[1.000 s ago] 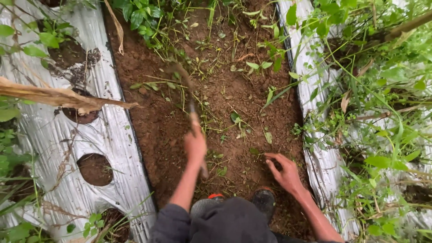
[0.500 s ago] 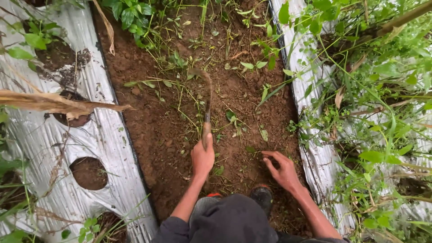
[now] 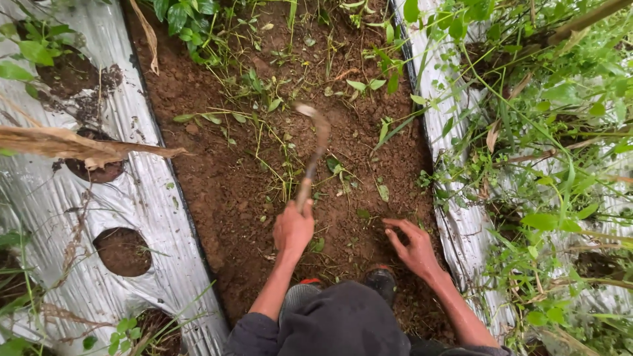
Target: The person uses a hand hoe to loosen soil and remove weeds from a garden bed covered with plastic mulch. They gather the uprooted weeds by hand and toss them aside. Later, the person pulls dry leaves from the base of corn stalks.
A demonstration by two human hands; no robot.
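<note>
Over soil | left hand grasps sickle | right hand fingers released

Brown soil runs between silver plastic sheets, scattered with green weeds, beside orange-trimmed shoes.

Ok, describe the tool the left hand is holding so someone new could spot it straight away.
Start at the brown soil strip between the two silver plastic sheets. Near its middle, the left hand grips a short wooden handle pointing away from the person. That is the sickle: its dark curved blade hooks leftward at the tip, the only rigid, non-green thing among the scattered weeds.
</note>
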